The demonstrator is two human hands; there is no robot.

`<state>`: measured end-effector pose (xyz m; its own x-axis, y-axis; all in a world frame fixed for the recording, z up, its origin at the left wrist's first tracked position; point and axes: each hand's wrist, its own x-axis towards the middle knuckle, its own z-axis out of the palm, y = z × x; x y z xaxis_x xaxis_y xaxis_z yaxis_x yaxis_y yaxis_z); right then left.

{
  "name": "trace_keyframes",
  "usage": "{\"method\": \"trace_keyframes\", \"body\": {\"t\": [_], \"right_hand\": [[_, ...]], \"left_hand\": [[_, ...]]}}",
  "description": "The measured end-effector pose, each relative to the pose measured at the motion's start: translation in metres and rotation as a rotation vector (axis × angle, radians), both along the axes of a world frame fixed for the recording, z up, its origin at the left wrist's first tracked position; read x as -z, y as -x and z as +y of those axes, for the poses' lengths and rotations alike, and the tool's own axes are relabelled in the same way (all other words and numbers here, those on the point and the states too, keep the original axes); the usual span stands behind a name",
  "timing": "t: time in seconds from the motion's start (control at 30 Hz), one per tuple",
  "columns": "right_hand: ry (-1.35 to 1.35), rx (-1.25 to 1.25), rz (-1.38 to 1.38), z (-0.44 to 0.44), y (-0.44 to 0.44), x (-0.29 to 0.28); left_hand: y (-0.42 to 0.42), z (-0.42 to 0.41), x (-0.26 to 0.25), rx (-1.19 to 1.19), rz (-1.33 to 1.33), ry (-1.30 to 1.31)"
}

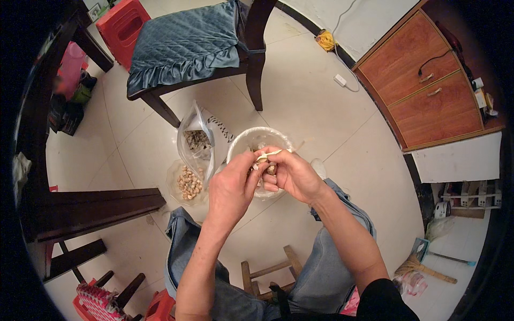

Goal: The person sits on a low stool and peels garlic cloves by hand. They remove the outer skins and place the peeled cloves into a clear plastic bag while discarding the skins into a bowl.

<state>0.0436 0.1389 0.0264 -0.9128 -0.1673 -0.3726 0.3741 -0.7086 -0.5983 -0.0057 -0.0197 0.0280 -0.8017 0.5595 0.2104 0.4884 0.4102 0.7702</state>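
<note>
Both hands meet over a round bin lined with a white plastic bag (261, 131). My left hand (237, 174) and my right hand (295, 170) pinch a small nut or seed with a pale, peeled strip (267, 155) between their fingertips. A brownish unshelled piece (272, 168) rests against the curled fingers of my right hand. Left of the bin, an open plastic pouch (197, 144) holds greyish-brown pieces. Below the pouch stands a clear scalloped bowl (173, 184) with many pale tan kernels (189, 183). The fingers partly hide what lies inside the bin.
A dark wooden chair with a teal quilted cover (184, 40) stands ahead, beside a red plastic stool (122, 30). A dark table leg (108, 208) juts in from the left. A wooden cabinet (417, 80), a power cable (340, 80) and a straw broom (425, 269) lie at the right.
</note>
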Motion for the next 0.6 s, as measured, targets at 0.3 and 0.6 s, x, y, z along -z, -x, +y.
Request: {"method": "trace_keyframes", "body": {"t": [0.3,0.6], "right_hand": [[-0.095,0.026,0.067,0.0032,-0.0023,0.0055],[-0.084,0.127,0.027,0.0039,-0.0015,0.0076]], "left_hand": [[0.0044,0.0038,0.0007,0.018,-0.585,-0.288],[0.0073,0.0056,0.0059,-0.015,-1.162,-0.658]]}}
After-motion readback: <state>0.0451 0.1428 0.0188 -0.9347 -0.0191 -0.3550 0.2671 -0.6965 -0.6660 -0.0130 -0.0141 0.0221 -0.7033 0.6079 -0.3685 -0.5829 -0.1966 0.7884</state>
